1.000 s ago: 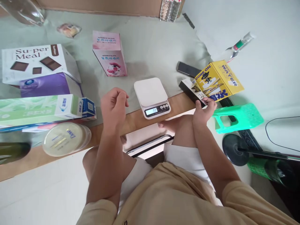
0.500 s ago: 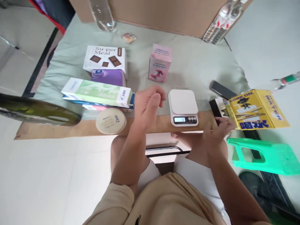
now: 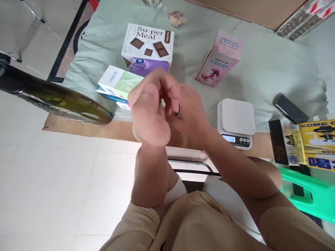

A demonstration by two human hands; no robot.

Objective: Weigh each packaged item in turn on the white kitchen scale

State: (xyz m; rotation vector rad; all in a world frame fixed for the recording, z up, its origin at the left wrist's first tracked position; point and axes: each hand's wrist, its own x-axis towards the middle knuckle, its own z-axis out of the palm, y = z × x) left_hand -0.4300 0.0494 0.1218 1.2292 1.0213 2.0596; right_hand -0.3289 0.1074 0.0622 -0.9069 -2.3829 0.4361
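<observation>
My left hand and my right hand meet in front of me, above the near edge of the wooden board. Both have their fingers curled and pressed together. A small dark ring shows where the fingers touch; I cannot tell which hand grips it. To the right of the hands, a white kitchen scale with a lit display stands on the board with nothing on its plate. The hands hide part of a green and white box.
On the pale green cloth stand a Su-per Meal box, a purple pack and a pink carton. A dark green bottle lies left. A phone, black box, yellow box and green stool are right.
My right hand left the black box by the yellow box and swung left to join my left hand, which rose. The view shifted left and down.
</observation>
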